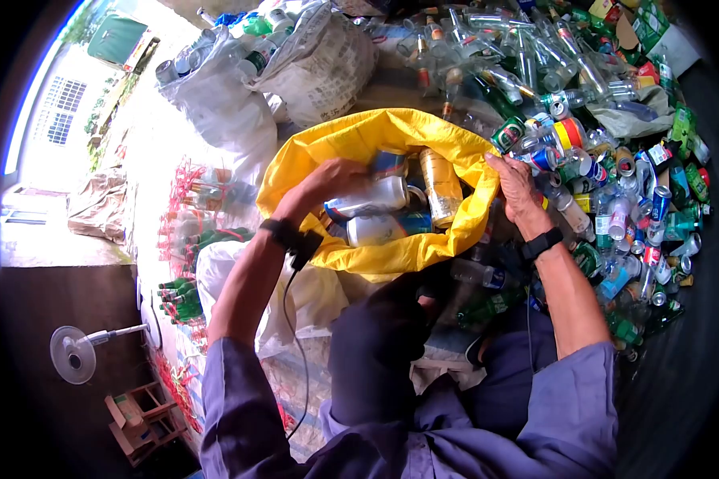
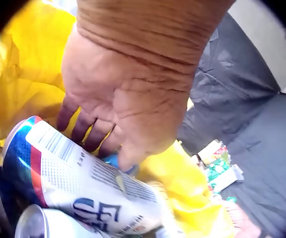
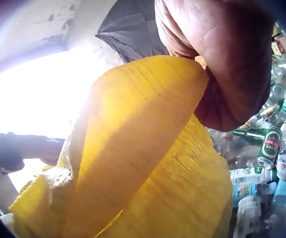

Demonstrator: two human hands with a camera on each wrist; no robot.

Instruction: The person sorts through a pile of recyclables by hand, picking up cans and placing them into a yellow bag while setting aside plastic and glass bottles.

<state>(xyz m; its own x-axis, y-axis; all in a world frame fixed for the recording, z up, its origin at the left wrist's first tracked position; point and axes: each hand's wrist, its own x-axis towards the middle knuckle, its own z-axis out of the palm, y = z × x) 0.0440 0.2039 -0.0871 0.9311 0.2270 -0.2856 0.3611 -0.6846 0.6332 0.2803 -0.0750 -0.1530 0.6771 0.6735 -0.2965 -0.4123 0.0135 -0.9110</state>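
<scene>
A yellow woven bag (image 1: 407, 259) stands with its mouth wide, several used drink cans inside. My left hand (image 1: 335, 182) reaches in over the left rim, fingers pointing down among the cans and their tips partly hidden. Close by its fingertips is a blue can (image 1: 387, 164), blurred. Below the hand lies a white-and-blue can (image 2: 88, 178), next to another white can (image 1: 371, 230). A gold can (image 1: 441, 188) leans at the bag's right side. My right hand (image 1: 518, 188) grips the right rim, thumb and fingers on the yellow fabric.
A heap of bottles and cans (image 1: 615, 207) spreads along the right, with glass bottles (image 1: 527, 56) behind. Full white sacks (image 1: 315, 68) stand at the back left. Bundled green bottles (image 1: 182, 299) and a fan (image 1: 73, 355) are on the left.
</scene>
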